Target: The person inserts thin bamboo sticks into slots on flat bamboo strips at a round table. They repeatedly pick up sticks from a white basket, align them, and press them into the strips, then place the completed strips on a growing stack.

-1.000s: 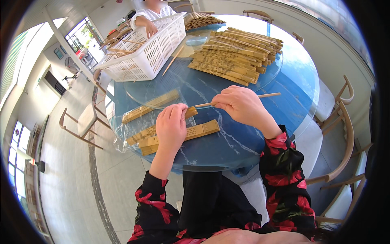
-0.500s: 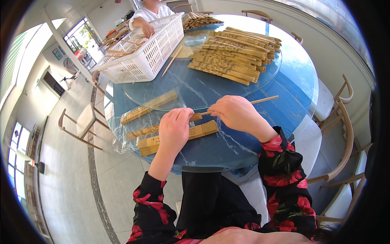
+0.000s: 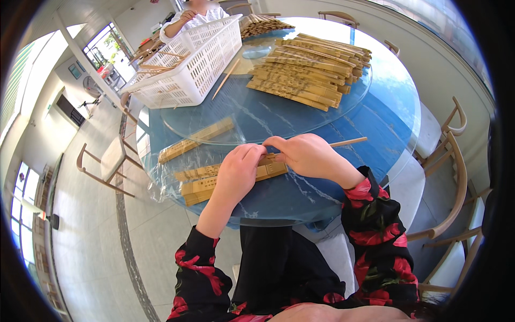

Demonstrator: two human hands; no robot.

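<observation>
My left hand (image 3: 238, 170) is closed on a narrow gold paper chopstick sleeve (image 3: 197, 172), which sticks out to its left. Close against it, my right hand (image 3: 307, 154) pinches wooden chopsticks (image 3: 350, 142) whose ends jut out to the right. Fingers hide where chopsticks and sleeve meet, so how far in they sit cannot be seen. Just below lies a stack of flat gold sleeves (image 3: 199, 192), partly covered by my left hand. More gold sleeves (image 3: 197, 140) lie on a clear plastic bag (image 3: 236, 127) farther left.
A white slotted basket (image 3: 206, 80) with loose chopsticks (image 3: 161, 67) stands at the far left. Beside it lies one chopstick (image 3: 225, 79). A large pile of gold sleeves (image 3: 300, 80) covers the glass turntable's right. Another person (image 3: 196, 20) is behind the basket. Chairs (image 3: 115, 163) surround the blue table (image 3: 394, 115).
My right hand has moved left and slightly down, up against my left hand, bringing the chopsticks along. The held sleeve has shifted right. The other person's hand has lifted out of the basket.
</observation>
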